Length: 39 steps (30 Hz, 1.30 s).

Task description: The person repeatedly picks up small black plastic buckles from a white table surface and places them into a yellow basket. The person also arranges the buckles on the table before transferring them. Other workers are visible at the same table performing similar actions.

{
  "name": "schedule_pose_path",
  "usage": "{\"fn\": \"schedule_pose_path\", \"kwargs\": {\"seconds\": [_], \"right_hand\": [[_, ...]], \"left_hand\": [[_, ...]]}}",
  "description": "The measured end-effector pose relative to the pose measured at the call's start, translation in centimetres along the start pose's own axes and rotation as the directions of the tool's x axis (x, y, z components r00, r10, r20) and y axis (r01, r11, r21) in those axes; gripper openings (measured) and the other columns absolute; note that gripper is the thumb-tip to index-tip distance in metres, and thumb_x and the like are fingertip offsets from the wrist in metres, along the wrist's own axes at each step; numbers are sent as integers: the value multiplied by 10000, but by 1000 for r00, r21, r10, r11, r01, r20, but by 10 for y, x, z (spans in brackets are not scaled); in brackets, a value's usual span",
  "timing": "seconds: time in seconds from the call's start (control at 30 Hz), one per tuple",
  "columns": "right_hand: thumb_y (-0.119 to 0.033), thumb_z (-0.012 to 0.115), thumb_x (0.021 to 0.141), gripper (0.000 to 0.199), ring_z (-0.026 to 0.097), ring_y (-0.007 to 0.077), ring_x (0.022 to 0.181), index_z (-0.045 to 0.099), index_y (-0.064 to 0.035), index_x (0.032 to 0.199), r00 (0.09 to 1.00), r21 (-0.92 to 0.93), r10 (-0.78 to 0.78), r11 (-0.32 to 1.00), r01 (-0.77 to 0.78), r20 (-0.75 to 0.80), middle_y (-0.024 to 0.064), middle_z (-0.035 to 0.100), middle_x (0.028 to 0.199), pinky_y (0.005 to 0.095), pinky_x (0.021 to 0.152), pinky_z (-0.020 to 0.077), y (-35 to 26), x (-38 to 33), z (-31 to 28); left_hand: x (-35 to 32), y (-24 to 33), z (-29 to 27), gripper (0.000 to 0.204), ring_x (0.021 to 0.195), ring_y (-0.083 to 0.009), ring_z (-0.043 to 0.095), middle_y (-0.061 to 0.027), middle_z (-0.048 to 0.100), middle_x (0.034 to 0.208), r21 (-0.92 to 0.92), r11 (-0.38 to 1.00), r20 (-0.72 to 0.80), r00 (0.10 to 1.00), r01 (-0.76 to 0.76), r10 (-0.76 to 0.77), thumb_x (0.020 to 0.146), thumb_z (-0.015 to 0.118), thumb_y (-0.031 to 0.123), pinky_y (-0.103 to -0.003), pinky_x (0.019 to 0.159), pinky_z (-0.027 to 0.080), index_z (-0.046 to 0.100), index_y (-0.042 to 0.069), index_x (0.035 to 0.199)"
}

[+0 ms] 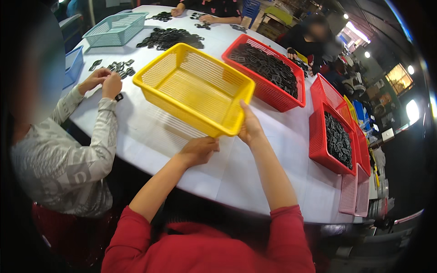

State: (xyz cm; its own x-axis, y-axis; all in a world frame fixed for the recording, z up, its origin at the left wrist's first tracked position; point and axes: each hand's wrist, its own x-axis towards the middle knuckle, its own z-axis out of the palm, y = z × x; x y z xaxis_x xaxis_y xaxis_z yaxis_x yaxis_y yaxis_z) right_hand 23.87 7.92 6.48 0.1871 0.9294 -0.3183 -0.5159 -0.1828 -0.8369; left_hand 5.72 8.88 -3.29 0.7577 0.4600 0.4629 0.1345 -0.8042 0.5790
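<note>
A yellow plastic basket (182, 107) with slotted walls and nothing in it is tilted above the white table. My right hand (251, 123) grips its right end, the thumb over the rim. Under its near edge my left hand (200, 150) is closed, fingers curled at the basket's near right corner; part of those fingers is hidden. Beyond the basket lies a heap of small black plastic buckle-like pieces (170, 38). A red basket (284, 102) full of similar black pieces stands to the right of the yellow one.
A co-worker at left handles black pieces (122, 68) close by; other people sit across the white table (268, 182). A pale green basket (116, 29) and a blue one (73, 66) stand far left. Another filled red basket (318, 145) and a pink basket (349, 193) line the right edge.
</note>
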Motion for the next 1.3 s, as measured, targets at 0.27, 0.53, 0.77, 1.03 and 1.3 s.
{"fn": "schedule_pose_path", "kwargs": {"seconds": [0.27, 0.53, 0.77, 1.03, 1.3], "right_hand": [[-203, 694, 869, 256, 656, 248, 881, 715, -33, 1060, 550, -895, -833, 204, 396, 53, 121, 670, 1004, 370, 835, 504, -98, 38, -99], [-347, 588, 920, 389, 681, 344, 875, 634, 8, 1072, 835, -893, -346, 305, -331, -428, 204, 697, 898, 449, 826, 515, -190, 76, -232], [-264, 582, 878, 339, 681, 381, 846, 622, 25, 1051, 842, -835, -352, 517, -189, -408, 227, 697, 848, 444, 775, 506, -149, 82, -252], [-167, 619, 818, 343, 648, 389, 962, 586, 7, 1112, 710, -560, -313, 817, -138, -631, 214, 682, 1002, 447, 865, 479, -30, -22, -132], [-169, 610, 829, 351, 645, 324, 965, 584, 1, 1135, 673, -506, -322, 858, -91, -666, 179, 676, 1009, 399, 875, 479, 21, -188, -117]], "left_hand": [[7, 43, -12, 303, 1125, -295, 624, -73, 679, 1141, 141, 943, -72, 947, -301, 313, 728, 676, 20, -440, 968, 492, 720, 129, 1007], [65, 43, -43, 718, 1324, -344, 450, -187, 508, 1385, 604, 677, -153, 895, 420, -419, 822, 613, 32, -556, 1116, 295, 353, 89, 1488], [9, 17, -126, 730, 1426, -304, 328, -119, 410, 1487, 791, 363, -88, 678, 493, -730, 805, 546, -37, -582, 1154, 220, 334, 70, 1495], [28, 7, -157, 675, 1435, -342, 295, -134, 367, 1516, 678, 384, -88, 588, 627, -804, 824, 580, 42, -663, 1097, 262, 361, 40, 1463], [20, -16, -172, 458, 1204, -333, 570, -151, 567, 1346, 626, 529, 207, 532, 573, -821, 896, 562, 87, -644, 1029, 360, 515, 31, 1349]]}}
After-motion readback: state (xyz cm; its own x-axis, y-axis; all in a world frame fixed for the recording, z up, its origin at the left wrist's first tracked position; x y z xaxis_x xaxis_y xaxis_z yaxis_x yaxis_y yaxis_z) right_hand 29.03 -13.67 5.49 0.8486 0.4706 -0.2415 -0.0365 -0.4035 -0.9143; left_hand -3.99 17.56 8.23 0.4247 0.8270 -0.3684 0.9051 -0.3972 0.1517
